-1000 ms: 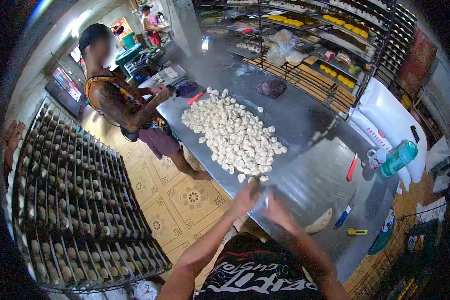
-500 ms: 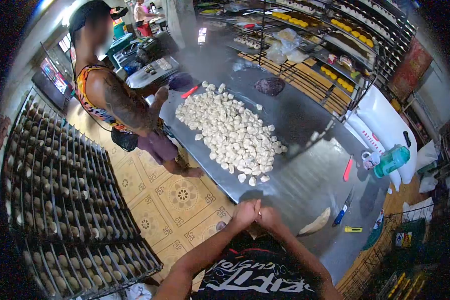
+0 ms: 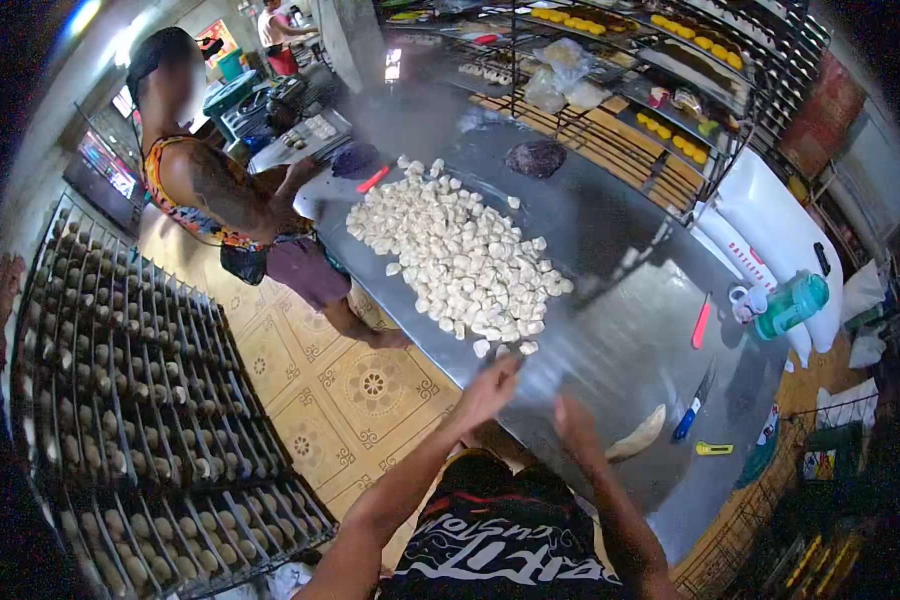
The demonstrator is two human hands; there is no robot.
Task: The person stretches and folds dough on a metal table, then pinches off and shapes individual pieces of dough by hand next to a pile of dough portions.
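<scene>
A broad heap of cut white dough pieces [image 3: 460, 250] covers the middle of the metal table [image 3: 610, 370]. My left hand [image 3: 490, 390] reaches to the heap's near edge, its fingertips close to a few loose pieces; motion smears the fingers, and I cannot tell whether they touch one. My right hand [image 3: 573, 420] hovers over the table's near side, apart from the left, with its fingers blurred and partly hidden. Just right of it lies a long pale strip of dough [image 3: 640, 432].
A blue-handled knife [image 3: 686, 418], a yellow cutter [image 3: 714, 449] and a red-handled tool [image 3: 701, 322] lie at right, near a teal bottle [image 3: 792, 306] and a mug [image 3: 748, 303]. A co-worker [image 3: 205, 190] stands at the far left side. A rack of dough balls [image 3: 150, 400] stands left.
My hands, together at the table's near edge before, have separated. The left has moved forward to the dough pieces; the right has shifted to the right.
</scene>
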